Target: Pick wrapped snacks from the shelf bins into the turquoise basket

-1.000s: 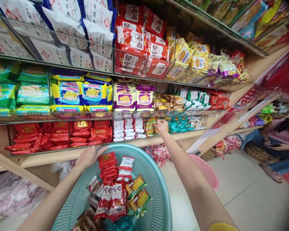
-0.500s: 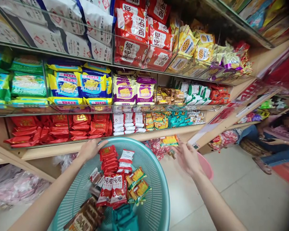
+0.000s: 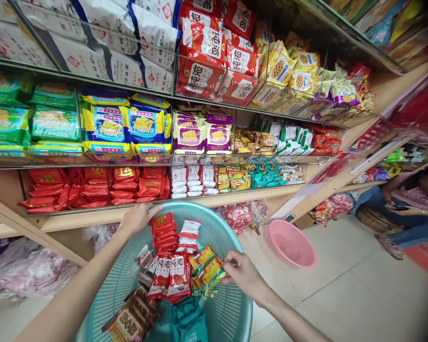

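A teal plastic basket [image 3: 231,237] stands below the shelves at the lower middle. My left hand [image 3: 138,219] grips its far rim, fingers closed over the edge. Over the basket's right side, my right hand [image 3: 240,270] pinches the edge of a yellow-green packet [image 3: 213,273], which rests against similar packets. Also inside are red packets [image 3: 164,232], white-and-red packets [image 3: 189,229], two red-and-white packets [image 3: 177,275], teal packets [image 3: 188,320] and brown packets [image 3: 131,316].
Glass-fronted shelves [image 3: 150,161] full of snack packets span the view. A pink basin [image 3: 292,243] sits on the tiled floor at right. Beyond it, a seated person [image 3: 413,204] holds a phone. Plastic-wrapped goods [image 3: 24,275] lie at lower left.
My right hand has moved left and down from beside the shelf into the basket with the yellow-green packet. The pink basin is now uncovered. My left hand stays on the rim.
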The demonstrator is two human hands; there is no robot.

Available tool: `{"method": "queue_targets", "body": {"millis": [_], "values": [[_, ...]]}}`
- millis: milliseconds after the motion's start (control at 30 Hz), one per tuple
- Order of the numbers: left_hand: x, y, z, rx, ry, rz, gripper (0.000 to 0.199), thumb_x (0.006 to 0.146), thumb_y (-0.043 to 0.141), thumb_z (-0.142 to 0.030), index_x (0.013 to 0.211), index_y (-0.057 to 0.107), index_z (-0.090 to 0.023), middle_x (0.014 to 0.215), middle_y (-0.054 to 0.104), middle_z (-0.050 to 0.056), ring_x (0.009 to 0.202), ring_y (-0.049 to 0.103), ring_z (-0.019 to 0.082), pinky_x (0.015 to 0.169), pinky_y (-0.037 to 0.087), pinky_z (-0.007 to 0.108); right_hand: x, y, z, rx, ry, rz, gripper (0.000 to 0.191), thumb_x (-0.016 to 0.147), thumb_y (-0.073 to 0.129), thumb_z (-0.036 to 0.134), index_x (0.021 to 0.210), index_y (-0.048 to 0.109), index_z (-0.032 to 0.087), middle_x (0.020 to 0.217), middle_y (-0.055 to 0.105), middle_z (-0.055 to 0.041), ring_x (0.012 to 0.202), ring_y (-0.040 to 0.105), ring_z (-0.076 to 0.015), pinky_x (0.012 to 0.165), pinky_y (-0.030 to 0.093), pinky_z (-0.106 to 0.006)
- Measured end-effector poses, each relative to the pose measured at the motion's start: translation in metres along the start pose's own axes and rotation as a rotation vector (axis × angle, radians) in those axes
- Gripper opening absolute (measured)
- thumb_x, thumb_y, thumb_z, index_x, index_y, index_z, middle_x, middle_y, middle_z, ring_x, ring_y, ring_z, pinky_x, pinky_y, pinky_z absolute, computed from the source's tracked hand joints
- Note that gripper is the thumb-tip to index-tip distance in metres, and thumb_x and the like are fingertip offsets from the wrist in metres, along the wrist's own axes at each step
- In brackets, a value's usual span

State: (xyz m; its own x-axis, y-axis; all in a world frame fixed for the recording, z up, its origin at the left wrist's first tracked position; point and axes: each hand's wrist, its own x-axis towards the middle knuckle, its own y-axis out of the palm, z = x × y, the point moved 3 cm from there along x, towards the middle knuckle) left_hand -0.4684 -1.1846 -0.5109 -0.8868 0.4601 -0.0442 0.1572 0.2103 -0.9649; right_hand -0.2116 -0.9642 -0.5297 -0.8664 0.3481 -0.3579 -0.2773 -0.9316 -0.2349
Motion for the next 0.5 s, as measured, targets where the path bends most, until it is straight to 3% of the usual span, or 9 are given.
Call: {"method": "queue_targets", "body": {"millis": [133, 300, 500], "values": [[0.0, 0.0, 0.0, 0.005, -0.002, 0.002, 0.064, 0.085, 0.014, -0.063, 0.09, 0.062, -0.021, 0.093, 0.071, 0.015, 0.093, 0.065, 0.032, 0.073, 0.045, 0.035, 0.004, 0.004, -0.004, -0.316, -0.004, -0.008, 0.009, 0.072, 0.047, 0.018, 0.064, 0.044, 0.019, 0.066, 0.048, 0.0032, 0.059, 0.057, -0.013, 0.053, 0.049, -0.025], [0.002, 0.001, -0.001, -0.006, 0.011, 0.004, 0.065, 0.085, 0.014, -0.064, 0.091, 0.062, -0.021, 0.096, 0.07, 0.016, 0.095, 0.064, 0.033, 0.074, 0.045, 0.037, 0.002, 0.008, 0.006, -0.992, -0.058, -0.029, 0.014, 0.076, 0.043, 0.009, 0.078, 0.056, 0.015, 0.078, 0.064, -0.0098, 0.076, 0.064, -0.0216, 0.063, 0.043, -0.029], [0.001, 0.0, 0.0, -0.008, 0.008, 0.009, 0.065, 0.084, 0.014, -0.064, 0.093, 0.062, -0.021, 0.097, 0.07, 0.016, 0.095, 0.064, 0.033, 0.074, 0.046, 0.037, 0.002, 0.02, 0.014, -1.156, -0.003, 0.051, 0.029, 0.08, 0.038, 0.005, 0.1, 0.059, 0.009, 0.1, 0.066, -0.017, 0.093, 0.064, -0.0249, 0.073, 0.044, -0.03]]}}
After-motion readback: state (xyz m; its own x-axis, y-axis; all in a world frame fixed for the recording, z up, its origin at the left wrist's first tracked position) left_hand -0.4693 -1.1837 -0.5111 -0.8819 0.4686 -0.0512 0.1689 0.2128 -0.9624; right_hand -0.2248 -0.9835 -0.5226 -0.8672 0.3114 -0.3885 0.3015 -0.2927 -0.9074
